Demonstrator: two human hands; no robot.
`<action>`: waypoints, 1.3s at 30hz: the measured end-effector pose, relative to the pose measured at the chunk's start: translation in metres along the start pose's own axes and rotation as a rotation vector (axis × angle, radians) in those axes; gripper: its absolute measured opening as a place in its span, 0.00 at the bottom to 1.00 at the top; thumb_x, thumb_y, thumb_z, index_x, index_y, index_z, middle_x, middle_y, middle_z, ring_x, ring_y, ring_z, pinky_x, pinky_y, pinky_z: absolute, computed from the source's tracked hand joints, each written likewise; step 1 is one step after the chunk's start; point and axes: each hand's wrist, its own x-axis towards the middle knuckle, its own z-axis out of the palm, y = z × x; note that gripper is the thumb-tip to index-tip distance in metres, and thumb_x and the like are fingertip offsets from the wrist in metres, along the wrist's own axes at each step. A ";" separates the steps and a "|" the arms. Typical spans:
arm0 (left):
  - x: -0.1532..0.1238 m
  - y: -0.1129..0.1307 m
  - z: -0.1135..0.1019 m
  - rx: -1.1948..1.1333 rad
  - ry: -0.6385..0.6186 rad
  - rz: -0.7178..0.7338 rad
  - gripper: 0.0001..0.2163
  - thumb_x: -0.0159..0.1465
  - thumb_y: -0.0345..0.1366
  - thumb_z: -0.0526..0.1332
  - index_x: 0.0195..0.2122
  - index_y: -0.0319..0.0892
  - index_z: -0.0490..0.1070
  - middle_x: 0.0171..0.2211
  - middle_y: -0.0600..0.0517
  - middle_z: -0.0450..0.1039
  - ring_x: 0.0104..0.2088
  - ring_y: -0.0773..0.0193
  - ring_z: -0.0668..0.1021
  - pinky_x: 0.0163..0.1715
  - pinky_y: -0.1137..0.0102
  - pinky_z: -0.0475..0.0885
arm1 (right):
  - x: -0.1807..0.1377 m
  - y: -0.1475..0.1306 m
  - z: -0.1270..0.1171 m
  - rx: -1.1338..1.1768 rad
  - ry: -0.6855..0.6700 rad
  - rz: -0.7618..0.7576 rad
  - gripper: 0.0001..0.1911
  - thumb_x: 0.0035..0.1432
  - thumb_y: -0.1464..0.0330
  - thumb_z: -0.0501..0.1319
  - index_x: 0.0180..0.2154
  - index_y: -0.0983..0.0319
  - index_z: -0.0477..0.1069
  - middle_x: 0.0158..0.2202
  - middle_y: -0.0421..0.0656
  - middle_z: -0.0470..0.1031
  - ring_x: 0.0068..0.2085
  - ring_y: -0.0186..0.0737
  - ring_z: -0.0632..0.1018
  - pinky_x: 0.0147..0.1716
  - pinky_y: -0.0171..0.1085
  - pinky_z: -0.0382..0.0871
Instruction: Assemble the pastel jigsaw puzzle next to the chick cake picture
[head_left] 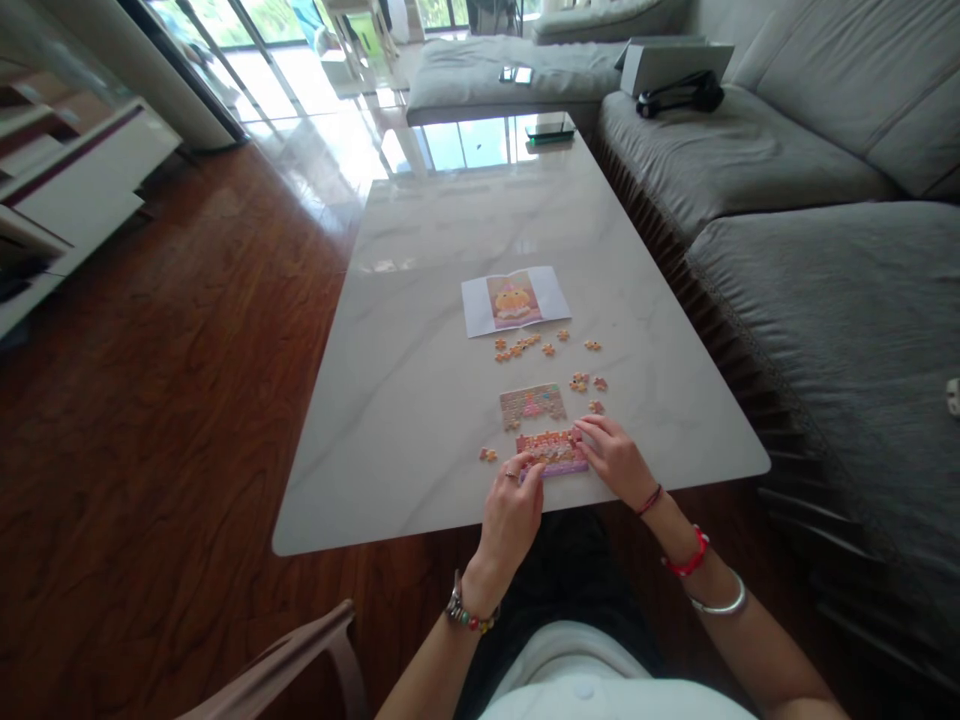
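A partly joined strip of jigsaw puzzle point(553, 449) lies near the front edge of the marble table point(420, 380). My left hand point(512, 515) rests at the strip's left end, fingers curled against its edge. My right hand point(615, 457) presses on its right end with fingers bent down. Just behind lies a second joined section point(533, 404). Loose pieces point(517, 349) are scattered further back, with a few more point(587, 384) to the right and one single piece point(488, 455) to the left. A paper reference picture point(515, 300) lies beyond them.
A grey sofa point(825, 260) runs along the table's right side, with a box and black bag point(679, 90) on it. A dark device point(550, 130) sits at the table's far end. Wooden floor lies to the left; a chair back point(300, 665) is at my lower left.
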 end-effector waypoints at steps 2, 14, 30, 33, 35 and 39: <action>-0.001 0.002 0.001 0.023 -0.019 0.017 0.11 0.58 0.28 0.50 0.42 0.43 0.64 0.44 0.47 0.64 0.44 0.62 0.68 0.43 0.65 0.67 | 0.005 0.002 0.001 0.012 -0.047 -0.002 0.15 0.52 0.70 0.54 0.45 0.61 0.64 0.40 0.46 0.68 0.43 0.42 0.68 0.44 0.42 0.65; -0.020 0.004 0.004 0.098 -0.010 0.007 0.16 0.58 0.29 0.50 0.49 0.43 0.60 0.52 0.44 0.57 0.51 0.59 0.64 0.45 0.64 0.65 | 0.002 -0.004 -0.009 0.130 -0.090 -0.019 0.15 0.51 0.72 0.55 0.43 0.60 0.63 0.34 0.43 0.67 0.37 0.39 0.69 0.38 0.39 0.66; -0.025 -0.007 0.001 0.012 0.056 -0.094 0.13 0.59 0.30 0.50 0.45 0.41 0.62 0.44 0.46 0.66 0.46 0.61 0.67 0.44 0.63 0.65 | 0.008 -0.052 0.026 0.183 -0.118 -0.081 0.04 0.49 0.72 0.57 0.31 0.61 0.64 0.32 0.43 0.70 0.38 0.40 0.69 0.39 0.39 0.62; -0.025 -0.008 0.001 -0.006 0.070 -0.081 0.13 0.59 0.29 0.50 0.45 0.41 0.62 0.44 0.46 0.66 0.47 0.61 0.67 0.44 0.63 0.66 | 0.011 -0.054 0.033 0.166 -0.135 -0.087 0.02 0.50 0.70 0.57 0.29 0.60 0.64 0.31 0.42 0.70 0.37 0.39 0.69 0.38 0.38 0.62; -0.025 -0.008 0.001 -0.013 0.073 -0.079 0.13 0.59 0.29 0.50 0.46 0.41 0.62 0.44 0.46 0.66 0.47 0.61 0.67 0.44 0.64 0.66 | 0.012 -0.055 0.035 0.160 -0.142 -0.086 0.02 0.50 0.69 0.57 0.28 0.60 0.64 0.30 0.42 0.70 0.36 0.39 0.70 0.38 0.38 0.61; -0.025 -0.009 0.001 -0.018 0.070 -0.077 0.13 0.59 0.29 0.50 0.46 0.41 0.62 0.44 0.46 0.66 0.47 0.61 0.67 0.44 0.64 0.66 | 0.013 -0.056 0.036 0.182 -0.131 -0.072 0.03 0.50 0.68 0.58 0.27 0.60 0.64 0.29 0.41 0.71 0.35 0.38 0.70 0.37 0.37 0.61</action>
